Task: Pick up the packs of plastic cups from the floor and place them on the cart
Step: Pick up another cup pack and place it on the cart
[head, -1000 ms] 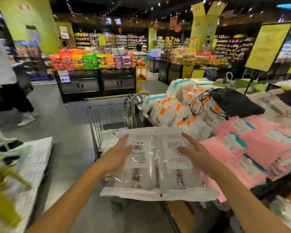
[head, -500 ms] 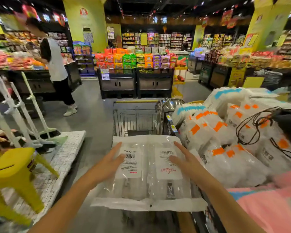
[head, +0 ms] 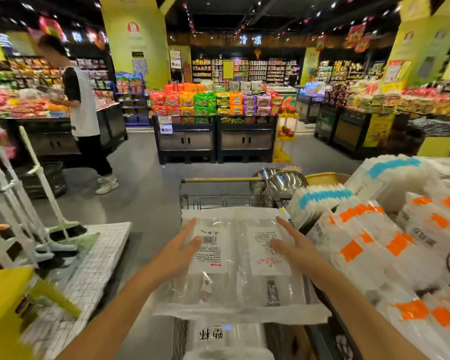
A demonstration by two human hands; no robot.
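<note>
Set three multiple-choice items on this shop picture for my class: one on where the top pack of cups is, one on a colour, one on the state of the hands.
1. Where is the clear pack of cups?
A. on the floor
B. on top of the cart
C. on a shelf

2. What colour is the stool at lower left?
A. red
B. blue
C. yellow

3. How do the left hand and right hand lie?
A. fingers straight, flat on the pack
B. curled into fists
C. pinching a corner

Answers:
1 B, the pack lies across the cart's basket, just short of its handle.
2 C, its seat and legs show plain yellow.
3 A, both hands rest on the pack's labels with fingers extended.
</note>
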